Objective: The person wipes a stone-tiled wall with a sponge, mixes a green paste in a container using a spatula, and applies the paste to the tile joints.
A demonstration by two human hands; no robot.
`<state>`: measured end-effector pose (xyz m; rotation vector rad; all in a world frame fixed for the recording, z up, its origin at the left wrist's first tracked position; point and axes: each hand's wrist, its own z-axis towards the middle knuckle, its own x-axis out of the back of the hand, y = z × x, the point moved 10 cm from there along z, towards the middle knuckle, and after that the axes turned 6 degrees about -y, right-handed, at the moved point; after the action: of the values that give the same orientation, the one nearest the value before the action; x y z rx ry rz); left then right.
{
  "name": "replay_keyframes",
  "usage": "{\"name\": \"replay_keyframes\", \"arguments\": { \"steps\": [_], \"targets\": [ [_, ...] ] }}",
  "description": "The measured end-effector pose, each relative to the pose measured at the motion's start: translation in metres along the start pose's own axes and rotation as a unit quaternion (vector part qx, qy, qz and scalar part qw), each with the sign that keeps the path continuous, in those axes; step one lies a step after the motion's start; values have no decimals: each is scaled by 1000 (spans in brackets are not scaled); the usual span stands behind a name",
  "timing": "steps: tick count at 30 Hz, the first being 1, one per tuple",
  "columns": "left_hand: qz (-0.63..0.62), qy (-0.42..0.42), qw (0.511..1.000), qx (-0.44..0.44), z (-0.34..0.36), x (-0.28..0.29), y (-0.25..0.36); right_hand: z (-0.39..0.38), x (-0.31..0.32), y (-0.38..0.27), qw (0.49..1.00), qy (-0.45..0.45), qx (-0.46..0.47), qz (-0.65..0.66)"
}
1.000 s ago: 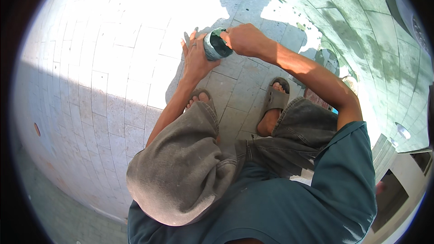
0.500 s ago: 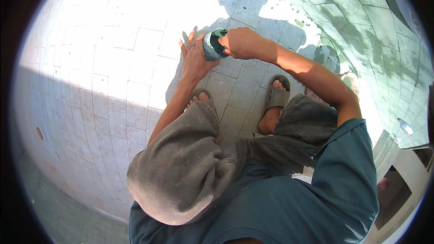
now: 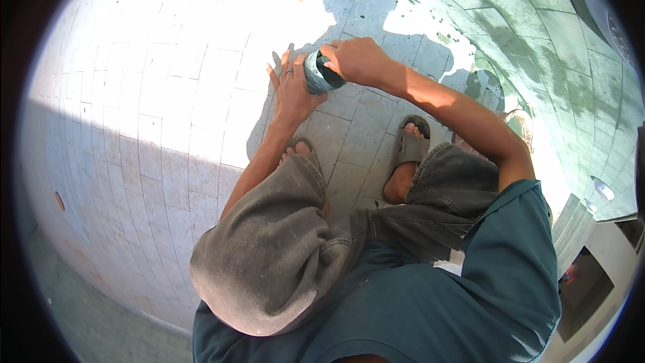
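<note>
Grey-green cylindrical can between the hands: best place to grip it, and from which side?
Grip the grey-green cylindrical can around its round side wall, from the right, as the right hand does now. It lies tilted with one end against the open left hand, so that end is blocked and the curved wall is free.

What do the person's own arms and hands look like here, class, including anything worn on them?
Both forearms are bare from elbow to wrist. The right arm's upper part is covered by a short dark teal sleeve. The left hand wears a thin ring on one finger. The right hand shows no glove or ring, and neither wrist shows a watch.
</note>
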<state>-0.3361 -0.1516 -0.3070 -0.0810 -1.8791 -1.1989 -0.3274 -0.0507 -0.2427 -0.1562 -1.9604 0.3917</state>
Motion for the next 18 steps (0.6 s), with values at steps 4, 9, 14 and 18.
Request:
{"name": "replay_keyframes", "arguments": {
  "steps": [4, 9, 14, 18],
  "targets": [
    [-1, 4, 1000, -1, -1, 0, -3, -2, -8, 4, 999, -31, -21, -38],
    [9, 3, 1000, -3, -1, 0, 1, -3, -10, -4, 999, -50, -3, 15],
    [4, 8, 1000, 0, 0, 2, -2, -6, -4, 4, 999, -5, -34, -16],
    [-5, 1, 1000, -1, -1, 0, -1, -5, -18, 5, 996, -87, -28, 24]
  ]
}}
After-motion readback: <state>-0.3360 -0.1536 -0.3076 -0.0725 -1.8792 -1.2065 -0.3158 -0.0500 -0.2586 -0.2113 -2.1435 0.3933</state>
